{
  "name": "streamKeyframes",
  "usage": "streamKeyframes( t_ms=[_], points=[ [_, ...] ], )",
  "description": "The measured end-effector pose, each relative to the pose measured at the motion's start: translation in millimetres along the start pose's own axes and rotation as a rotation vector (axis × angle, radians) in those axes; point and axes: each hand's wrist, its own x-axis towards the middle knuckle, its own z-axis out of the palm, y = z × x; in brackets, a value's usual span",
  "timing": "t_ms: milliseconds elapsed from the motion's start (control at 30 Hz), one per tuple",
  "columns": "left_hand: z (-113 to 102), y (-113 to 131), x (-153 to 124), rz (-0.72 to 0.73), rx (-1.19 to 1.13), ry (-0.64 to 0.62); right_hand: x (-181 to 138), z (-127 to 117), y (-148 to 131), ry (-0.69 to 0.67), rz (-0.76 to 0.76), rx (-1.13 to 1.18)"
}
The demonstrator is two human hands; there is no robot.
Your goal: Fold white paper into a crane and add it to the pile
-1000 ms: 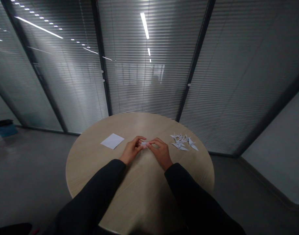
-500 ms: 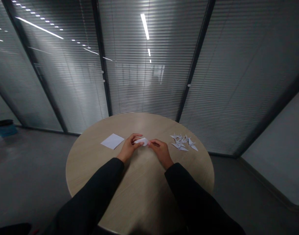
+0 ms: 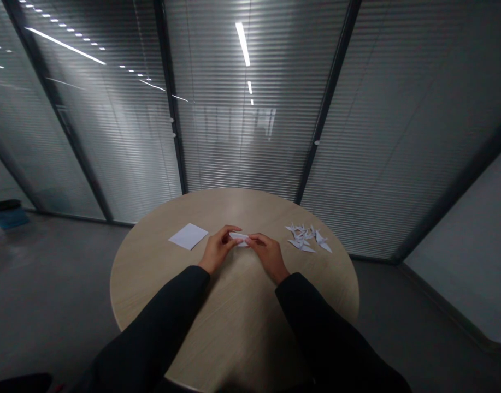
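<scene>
The person's left hand (image 3: 218, 250) and right hand (image 3: 269, 255) meet above the far half of a round light-wood table (image 3: 152, 284), with a small folded piece of white paper (image 3: 239, 238) held between them. The left fingers (image 3: 229, 234) are closed on one end of the paper and the right fingers (image 3: 256, 238) pinch the other, so both hands are gripping it. A square sheet of white paper (image 3: 188, 236) lies flat on the table, just left of the left hand and near the far edge. Right of the right hand, a loose, overlapping cluster of folded paper cranes (image 3: 303, 238) sits towards the far right edge. Black sleeves (image 3: 152, 322) cover both forearms, and glass partitions with slatted blinds (image 3: 242, 125) stand beyond the table.
</scene>
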Motion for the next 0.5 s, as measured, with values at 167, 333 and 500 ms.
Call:
streamKeyframes(
  t_ms=[167,333,500],
  points=[
    [-0.5,1.2,1.3,-0.033,-0.122,0.021,-1.1,-1.4,-6.1,0.030,-0.023,-0.035],
    [-1.7,1.8,2.2,-0.063,-0.135,-0.011,-1.5,-1.2,-3.9,-0.012,-0.024,0.000],
    [1.0,1.0,2.2,-0.102,-0.251,-0.015,-1.1,-1.2,-4.1,0.012,-0.041,-0.039]
  ],
)
